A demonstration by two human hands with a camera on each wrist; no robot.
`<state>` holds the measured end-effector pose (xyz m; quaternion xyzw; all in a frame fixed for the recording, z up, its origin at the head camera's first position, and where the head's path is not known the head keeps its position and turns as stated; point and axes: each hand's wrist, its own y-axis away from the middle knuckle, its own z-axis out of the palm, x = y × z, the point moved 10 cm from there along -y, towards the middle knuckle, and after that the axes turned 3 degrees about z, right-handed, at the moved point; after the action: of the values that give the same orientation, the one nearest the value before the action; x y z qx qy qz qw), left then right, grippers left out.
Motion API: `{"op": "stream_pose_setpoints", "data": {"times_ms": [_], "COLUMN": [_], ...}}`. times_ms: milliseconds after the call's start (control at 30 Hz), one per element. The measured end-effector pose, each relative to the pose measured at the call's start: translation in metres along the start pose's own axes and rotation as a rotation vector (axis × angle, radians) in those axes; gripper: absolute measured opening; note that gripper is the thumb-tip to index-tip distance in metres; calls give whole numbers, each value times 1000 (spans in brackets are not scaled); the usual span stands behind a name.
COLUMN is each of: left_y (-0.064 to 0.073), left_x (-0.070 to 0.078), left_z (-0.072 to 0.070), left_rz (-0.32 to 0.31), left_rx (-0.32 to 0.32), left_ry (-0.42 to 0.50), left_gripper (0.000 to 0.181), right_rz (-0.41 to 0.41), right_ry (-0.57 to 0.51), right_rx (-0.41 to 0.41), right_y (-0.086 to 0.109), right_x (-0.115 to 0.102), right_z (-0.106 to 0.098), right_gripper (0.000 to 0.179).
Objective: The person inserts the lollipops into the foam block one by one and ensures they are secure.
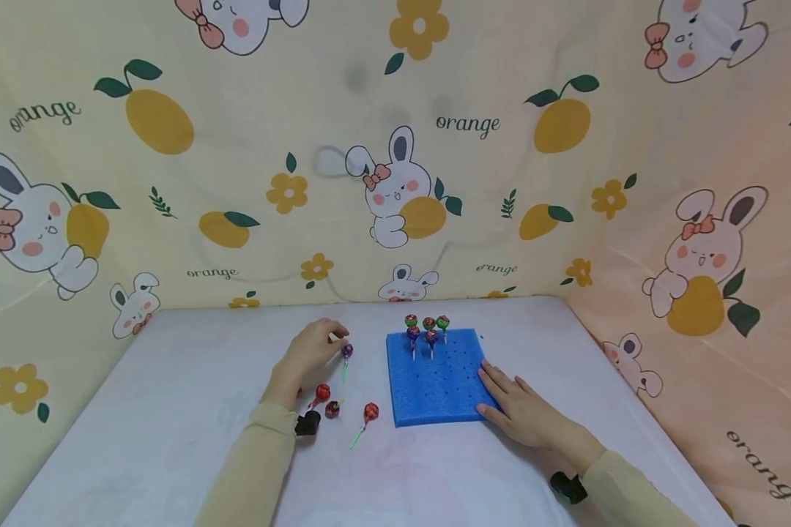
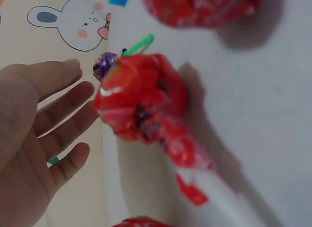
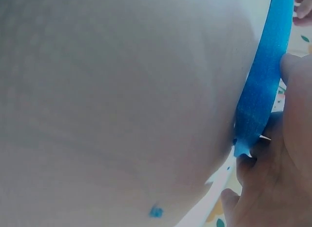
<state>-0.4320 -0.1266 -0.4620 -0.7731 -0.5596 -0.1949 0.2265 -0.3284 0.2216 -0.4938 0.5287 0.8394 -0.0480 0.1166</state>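
My left hand (image 1: 312, 348) reaches over the table beside a purple-wrapped lollipop (image 1: 347, 350) with a green stick. In the left wrist view its thumb and fingers are spread, the fingertips right at the purple candy. My right hand (image 1: 524, 410) rests along the right edge of a blue foam board (image 1: 435, 395) with rows of small holes, fingers extended. Several lollipops stand upright at the board's back, among them a purple one (image 1: 413, 334) and a green-and-red one (image 1: 442, 322). The right wrist view shows the fingers (image 3: 246, 168) against the board's side.
Red-wrapped lollipops lie left of the board, one (image 1: 370, 412) with a green stick and another (image 1: 322, 393) near my left wrist. A dark red lollipop (image 1: 332, 409) lies between them. The white table (image 1: 138, 439) meets a printed cloth backdrop (image 1: 343, 241) at the back and sides.
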Motion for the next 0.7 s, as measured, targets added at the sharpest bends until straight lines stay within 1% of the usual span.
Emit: {"op": "stream_pose_setpoints", "data": {"times_ms": [133, 233, 500, 700], "left_y": [0, 0, -1, -2], "left_x": [-4, -6, -10, -8], "left_z": [7, 11, 16, 17], "left_rz": [-32, -48, -64, -58], "left_rx": [-66, -94, -120, -136], "left_ry": [13, 17, 5, 17], "left_gripper": [24, 23, 22, 21], "right_rz": [-3, 3, 10, 17], "right_ry": [-6, -13, -16, -7], "right_rx": [3, -4, -9, -9], "right_y": [0, 0, 0, -1], "right_x": [1, 1, 1, 3], "right_z": [0, 1, 3, 2], "right_gripper": [77, 78, 79, 78]}}
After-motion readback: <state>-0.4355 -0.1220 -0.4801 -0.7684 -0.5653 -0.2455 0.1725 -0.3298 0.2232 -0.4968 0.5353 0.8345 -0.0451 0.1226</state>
